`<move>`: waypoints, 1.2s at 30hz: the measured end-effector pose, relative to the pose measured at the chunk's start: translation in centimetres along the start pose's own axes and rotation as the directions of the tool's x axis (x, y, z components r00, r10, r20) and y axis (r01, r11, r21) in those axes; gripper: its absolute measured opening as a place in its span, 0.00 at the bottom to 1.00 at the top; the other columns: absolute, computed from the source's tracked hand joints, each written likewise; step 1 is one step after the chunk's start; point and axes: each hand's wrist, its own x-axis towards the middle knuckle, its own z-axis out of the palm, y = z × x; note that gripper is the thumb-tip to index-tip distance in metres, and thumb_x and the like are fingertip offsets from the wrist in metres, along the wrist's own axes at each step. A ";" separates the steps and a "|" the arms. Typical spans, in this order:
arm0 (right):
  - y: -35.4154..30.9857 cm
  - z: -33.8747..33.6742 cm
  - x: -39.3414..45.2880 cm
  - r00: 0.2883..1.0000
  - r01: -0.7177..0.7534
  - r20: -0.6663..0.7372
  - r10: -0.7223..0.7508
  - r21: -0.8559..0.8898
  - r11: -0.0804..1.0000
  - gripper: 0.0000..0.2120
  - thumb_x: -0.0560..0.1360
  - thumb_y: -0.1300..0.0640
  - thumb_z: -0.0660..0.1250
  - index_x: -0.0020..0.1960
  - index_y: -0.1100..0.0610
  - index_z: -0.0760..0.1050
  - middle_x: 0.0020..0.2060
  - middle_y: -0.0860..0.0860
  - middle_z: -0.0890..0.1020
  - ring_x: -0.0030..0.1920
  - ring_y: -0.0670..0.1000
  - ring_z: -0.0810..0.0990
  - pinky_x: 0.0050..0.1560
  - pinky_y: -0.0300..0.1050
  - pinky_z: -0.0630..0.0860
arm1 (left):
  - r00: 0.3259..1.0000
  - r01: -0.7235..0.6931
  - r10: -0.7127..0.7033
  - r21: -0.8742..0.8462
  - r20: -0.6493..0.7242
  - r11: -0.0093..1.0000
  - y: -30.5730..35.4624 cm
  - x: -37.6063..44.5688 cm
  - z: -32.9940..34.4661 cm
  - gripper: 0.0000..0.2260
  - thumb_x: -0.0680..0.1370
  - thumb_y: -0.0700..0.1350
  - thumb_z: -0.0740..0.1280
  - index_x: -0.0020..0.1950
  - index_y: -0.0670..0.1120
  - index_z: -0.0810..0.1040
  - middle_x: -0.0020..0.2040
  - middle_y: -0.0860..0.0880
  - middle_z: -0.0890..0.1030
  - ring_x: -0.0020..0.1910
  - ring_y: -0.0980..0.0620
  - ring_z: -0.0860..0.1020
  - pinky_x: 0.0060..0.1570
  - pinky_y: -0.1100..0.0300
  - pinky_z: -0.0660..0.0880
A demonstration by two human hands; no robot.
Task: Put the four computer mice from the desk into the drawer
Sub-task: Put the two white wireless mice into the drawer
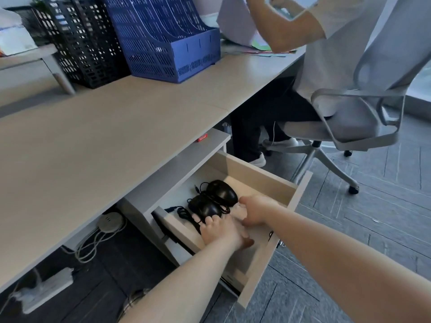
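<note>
**Both hands inside the open drawer, arranging mice**

The drawer [256, 180], pulled out from under the desk [93, 141], holds at least two black corded mice. The far mouse [222, 191] lies toward the back of the drawer; the near mouse [205, 207] lies just in front of it, and the two appear to touch. Their cables [184, 214] trail in loose loops on the drawer floor to the left. Whether more mice lie beneath the hands cannot be told.

The left hand [224, 233] reaches in over the drawer's left wall, fingers spread and curled downward, fingertips at the near mouse's rear edge. It does not clearly enclose anything; what sits under the palm is hidden. The right hand [253, 210] comes in from the right, fingers bent and loosely parted, close beside the left; whether it holds anything cannot be told.

No mouse shows on the visible stretch of desk, which carries only a blue file rack [168, 40] and a black file rack [79, 43]. Judged from this, the step in hand is the final placing or tidying of mice within the drawer, late in the task.

The next move probably calls for releasing whatever is under the hands, tucking stray cable below the rim, and withdrawing both hands clear.
</note>
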 end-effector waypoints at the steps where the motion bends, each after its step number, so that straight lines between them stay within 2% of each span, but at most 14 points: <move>1: 0.0 0.1 0.1 1.000 0.004 0.014 -0.004 -0.016 1.000 0.34 0.70 0.47 0.69 0.73 0.51 0.62 0.66 0.54 0.75 0.64 0.58 0.75 0.58 0.50 0.75 | 1.000 0.010 -0.010 0.005 -0.002 1.000 0.1 0.2 0.2 0.35 0.66 0.63 0.65 0.69 0.49 0.67 0.68 0.45 0.70 0.69 0.44 0.65 0.67 0.51 0.62; 7: 0.1 0.3 0.7 0.998 0.020 0.063 -0.019 -0.029 0.999 0.34 0.68 0.49 0.71 0.70 0.53 0.63 0.64 0.54 0.76 0.64 0.57 0.75 0.58 0.50 0.74 | 1.000 0.002 -0.001 0.024 -0.021 1.000 0.3 1.4 0.9 0.36 0.65 0.66 0.69 0.67 0.51 0.68 0.65 0.46 0.70 0.66 0.44 0.67 0.63 0.51 0.62; 11: 0.1 0.5 1.0 0.998 0.027 0.061 -0.025 -0.033 0.999 0.37 0.66 0.49 0.75 0.70 0.54 0.64 0.64 0.55 0.76 0.63 0.58 0.76 0.60 0.52 0.76 | 0.999 -0.036 0.035 0.037 0.022 0.999 -0.1 1.5 0.7 0.42 0.60 0.68 0.74 0.67 0.51 0.65 0.65 0.47 0.68 0.66 0.43 0.69 0.61 0.51 0.66; 14: 0.3 0.5 1.1 1.000 0.024 0.019 -0.024 -0.031 0.999 0.33 0.69 0.48 0.70 0.71 0.53 0.64 0.64 0.55 0.76 0.63 0.58 0.76 0.59 0.53 0.77 | 0.998 -0.060 0.060 0.020 0.028 0.998 -0.3 1.4 0.4 0.43 0.61 0.67 0.75 0.68 0.50 0.65 0.66 0.47 0.67 0.65 0.44 0.72 0.59 0.53 0.69; 17: 0.4 0.1 0.6 0.999 -0.004 -0.053 0.004 0.000 1.000 0.29 0.74 0.49 0.64 0.73 0.50 0.63 0.65 0.53 0.76 0.64 0.56 0.75 0.57 0.51 0.77 | 0.997 -0.073 0.073 0.081 -0.002 0.994 -0.5 1.0 -0.3 0.39 0.65 0.67 0.73 0.69 0.50 0.65 0.65 0.47 0.68 0.64 0.45 0.72 0.57 0.53 0.70; 20: 0.2 -1.0 -0.2 0.992 -0.023 -0.122 0.030 0.056 0.998 0.21 0.76 0.52 0.60 0.69 0.51 0.68 0.62 0.53 0.77 0.61 0.56 0.77 0.53 0.50 0.76 | 0.997 -0.068 0.072 0.100 -0.032 0.993 -0.5 0.6 -1.2 0.34 0.69 0.66 0.69 0.68 0.50 0.65 0.64 0.47 0.71 0.63 0.45 0.73 0.56 0.52 0.69; 24: 0.5 -2.7 -1.8 0.945 -0.097 -0.303 0.125 0.104 0.990 0.16 0.76 0.56 0.58 0.62 0.54 0.73 0.59 0.55 0.77 0.60 0.58 0.74 0.56 0.51 0.74 | 0.986 -0.098 0.108 0.084 -0.130 0.992 -0.3 0.1 -3.6 0.20 0.75 0.59 0.62 0.63 0.50 0.72 0.61 0.47 0.76 0.60 0.46 0.76 0.49 0.53 0.68; 26: 0.9 -3.0 -2.6 0.878 -0.204 -0.416 0.238 0.124 0.971 0.17 0.73 0.60 0.58 0.60 0.54 0.74 0.61 0.56 0.74 0.67 0.60 0.67 0.66 0.56 0.66 | 0.976 -0.119 0.133 0.090 -0.171 0.989 -0.3 -0.2 -5.2 0.17 0.77 0.56 0.62 0.61 0.49 0.74 0.59 0.47 0.78 0.58 0.45 0.77 0.46 0.55 0.68; 27: 1.1 -3.1 -2.9 0.848 -0.266 -0.431 0.308 0.156 0.951 0.18 0.72 0.61 0.59 0.61 0.54 0.73 0.66 0.58 0.70 0.72 0.61 0.61 0.71 0.60 0.60 | 0.971 -0.127 0.143 0.093 -0.191 0.988 -0.3 -0.3 -6.0 0.16 0.77 0.55 0.62 0.61 0.48 0.75 0.58 0.47 0.78 0.57 0.45 0.77 0.46 0.55 0.68; 29: 1.6 -3.3 -3.5 0.810 -0.379 -0.357 0.466 0.287 0.880 0.20 0.71 0.63 0.60 0.63 0.54 0.70 0.76 0.60 0.57 0.77 0.65 0.48 0.73 0.67 0.51 | 0.961 -0.136 0.157 0.104 -0.227 0.985 -0.4 -0.7 -7.7 0.15 0.78 0.53 0.62 0.60 0.48 0.75 0.58 0.47 0.79 0.57 0.45 0.77 0.46 0.55 0.70; 30: 1.8 -3.4 -3.8 0.792 -0.418 -0.295 0.535 0.377 0.826 0.21 0.72 0.63 0.60 0.64 0.54 0.68 0.77 0.60 0.49 0.77 0.66 0.45 0.73 0.67 0.53 | 0.954 -0.142 0.168 0.119 -0.249 0.983 -0.5 -0.9 -8.6 0.14 0.78 0.53 0.61 0.60 0.48 0.74 0.57 0.47 0.79 0.57 0.45 0.77 0.46 0.56 0.69; 31: 1.9 -3.4 -4.2 0.780 -0.436 -0.233 0.580 0.463 0.772 0.21 0.72 0.64 0.59 0.65 0.54 0.66 0.78 0.59 0.44 0.76 0.67 0.47 0.72 0.66 0.58 | 0.944 -0.150 0.182 0.134 -0.275 0.980 -0.7 -1.0 -9.4 0.14 0.79 0.54 0.59 0.60 0.48 0.74 0.58 0.47 0.79 0.57 0.45 0.77 0.47 0.55 0.69; 33: 1.9 -3.3 -4.3 0.779 -0.418 -0.172 0.603 0.574 0.704 0.20 0.73 0.64 0.58 0.65 0.56 0.65 0.77 0.58 0.39 0.73 0.67 0.57 0.67 0.59 0.68 | 0.921 -0.171 0.210 0.143 -0.328 0.975 -1.0 -1.1 -11.0 0.14 0.80 0.54 0.58 0.59 0.48 0.74 0.58 0.46 0.78 0.58 0.44 0.76 0.47 0.55 0.68; 36: 1.8 -3.3 -4.0 0.765 -0.395 -0.149 0.626 0.659 0.640 0.21 0.74 0.63 0.58 0.66 0.57 0.62 0.77 0.64 0.41 0.68 0.66 0.66 0.64 0.57 0.71 | 0.881 -0.205 0.247 0.145 -0.402 0.968 -1.4 -1.1 -13.3 0.15 0.80 0.54 0.58 0.60 0.47 0.74 0.59 0.46 0.79 0.59 0.43 0.76 0.52 0.53 0.72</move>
